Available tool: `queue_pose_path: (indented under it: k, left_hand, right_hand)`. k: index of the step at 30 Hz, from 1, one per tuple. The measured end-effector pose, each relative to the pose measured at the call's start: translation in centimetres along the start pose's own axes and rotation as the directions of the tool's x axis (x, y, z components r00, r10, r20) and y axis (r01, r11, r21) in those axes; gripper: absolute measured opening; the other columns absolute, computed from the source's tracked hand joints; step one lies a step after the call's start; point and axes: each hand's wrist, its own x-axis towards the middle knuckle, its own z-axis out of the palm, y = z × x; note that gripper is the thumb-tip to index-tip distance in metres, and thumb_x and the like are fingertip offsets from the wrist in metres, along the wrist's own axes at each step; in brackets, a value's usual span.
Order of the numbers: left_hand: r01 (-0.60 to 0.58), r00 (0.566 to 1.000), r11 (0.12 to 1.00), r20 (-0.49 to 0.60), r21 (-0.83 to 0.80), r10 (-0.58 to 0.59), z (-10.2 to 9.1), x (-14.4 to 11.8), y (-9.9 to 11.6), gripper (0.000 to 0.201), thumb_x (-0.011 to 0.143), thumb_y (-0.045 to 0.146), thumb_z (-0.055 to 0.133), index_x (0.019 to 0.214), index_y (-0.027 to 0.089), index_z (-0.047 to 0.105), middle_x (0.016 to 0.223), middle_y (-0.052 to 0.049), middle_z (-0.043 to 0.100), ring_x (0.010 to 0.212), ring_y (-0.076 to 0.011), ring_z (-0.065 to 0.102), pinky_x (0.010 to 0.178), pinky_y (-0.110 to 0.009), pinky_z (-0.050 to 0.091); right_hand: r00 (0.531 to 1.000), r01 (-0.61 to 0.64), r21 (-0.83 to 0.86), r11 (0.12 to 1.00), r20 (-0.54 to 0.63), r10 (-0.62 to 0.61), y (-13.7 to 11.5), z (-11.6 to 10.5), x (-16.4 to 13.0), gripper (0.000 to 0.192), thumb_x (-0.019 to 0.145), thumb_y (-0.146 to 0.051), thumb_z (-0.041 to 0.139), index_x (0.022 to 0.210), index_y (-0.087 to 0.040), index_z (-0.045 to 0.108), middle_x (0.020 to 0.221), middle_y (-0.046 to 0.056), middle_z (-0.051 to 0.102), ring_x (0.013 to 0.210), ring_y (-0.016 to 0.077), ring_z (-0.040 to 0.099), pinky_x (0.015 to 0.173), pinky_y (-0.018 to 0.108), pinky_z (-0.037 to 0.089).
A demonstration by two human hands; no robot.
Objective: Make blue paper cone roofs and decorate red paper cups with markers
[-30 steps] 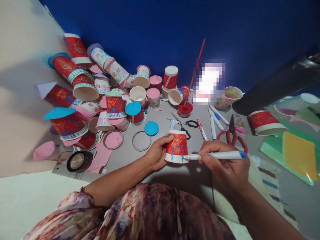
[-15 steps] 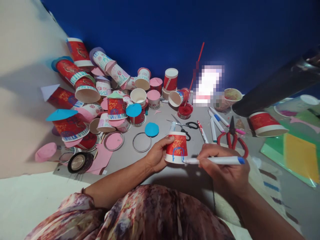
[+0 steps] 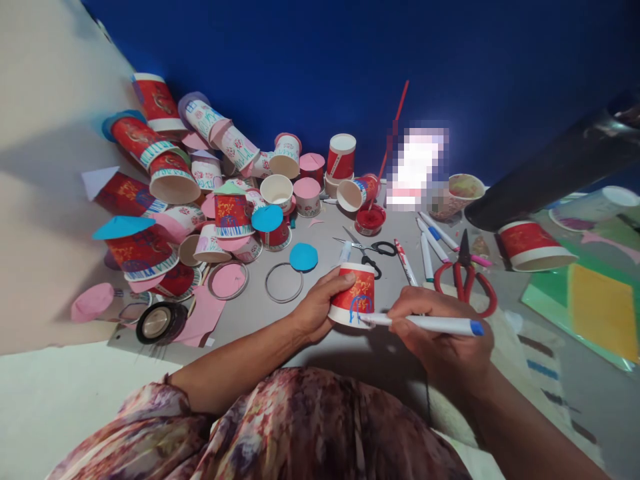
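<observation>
My left hand (image 3: 317, 308) grips an upside-down red paper cup (image 3: 356, 293) with a gold pattern and a blue arch drawn near its white rim. My right hand (image 3: 440, 337) holds a white marker with a blue end cap (image 3: 435, 325), its tip touching the cup's lower edge by the blue arch. Both hands hover just above the grey board (image 3: 280, 313) in front of me.
A heap of decorated red and white paper cups (image 3: 200, 193) with pink and blue paper discs fills the left. Black scissors (image 3: 373, 250), several markers (image 3: 427, 247), red shears (image 3: 465, 277), a tape roll (image 3: 160, 321), wire rings (image 3: 283, 283) and green-yellow sheets (image 3: 595, 307) lie around.
The cup has tilted slightly toward my right hand, and the marker tip has slid left along the cup's rim, adding to the blue drawing.
</observation>
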Motion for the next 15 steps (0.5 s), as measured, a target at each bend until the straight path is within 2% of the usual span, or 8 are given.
queue_pose_path:
  k: [3,7,12,15]
  left_hand:
    - [-0.025,1.000,1.000,0.005,0.007,0.025,0.12,-0.08,-0.06,0.033,0.074,0.032,0.081,0.098,0.011,0.073,0.086,-0.008,0.073,0.077,-0.0182,0.066,0.074,-0.029,0.054]
    - [-0.052,0.999,0.998,-0.004,0.026,0.052,0.25,-0.19,-0.16,0.031,0.074,0.031,0.082,0.097,0.012,0.073,0.084,-0.006,0.073,0.075,-0.0168,0.065,0.072,-0.027,0.054]
    - [-0.077,0.997,0.995,0.004,0.062,0.077,0.32,-0.29,-0.19,0.033,0.075,0.034,0.082,0.097,0.012,0.072,0.082,-0.005,0.072,0.074,-0.0157,0.065,0.071,-0.026,0.053]
    - [-0.084,0.996,0.994,0.005,0.064,0.084,0.36,-0.35,-0.23,0.033,0.074,0.033,0.083,0.097,0.013,0.072,0.081,-0.004,0.071,0.073,-0.0152,0.064,0.070,-0.026,0.053]
  right_hand:
    - [0.997,0.030,-0.023,0.999,-0.070,-0.032,0.14,0.10,0.02,0.009,0.088,-0.016,0.065,0.085,-0.023,0.068,0.074,-0.001,0.070,0.059,0.0129,0.062,0.055,0.025,0.046]
    - [0.999,0.038,0.037,0.999,0.036,-0.039,0.31,0.20,0.05,0.013,0.089,-0.017,0.063,0.078,-0.022,0.065,0.064,-0.003,0.065,0.053,0.0114,0.058,0.052,0.025,0.044]
    - [0.998,0.043,0.018,0.999,-0.046,-0.042,0.31,0.29,-0.14,0.009,0.087,-0.014,0.064,0.085,-0.022,0.068,0.073,-0.002,0.069,0.058,0.0117,0.061,0.053,0.024,0.044]
    - [0.999,0.005,0.068,0.998,0.037,-0.008,0.36,0.32,-0.44,0.013,0.089,-0.015,0.061,0.080,-0.022,0.066,0.068,-0.003,0.066,0.056,0.0112,0.059,0.053,0.024,0.044]
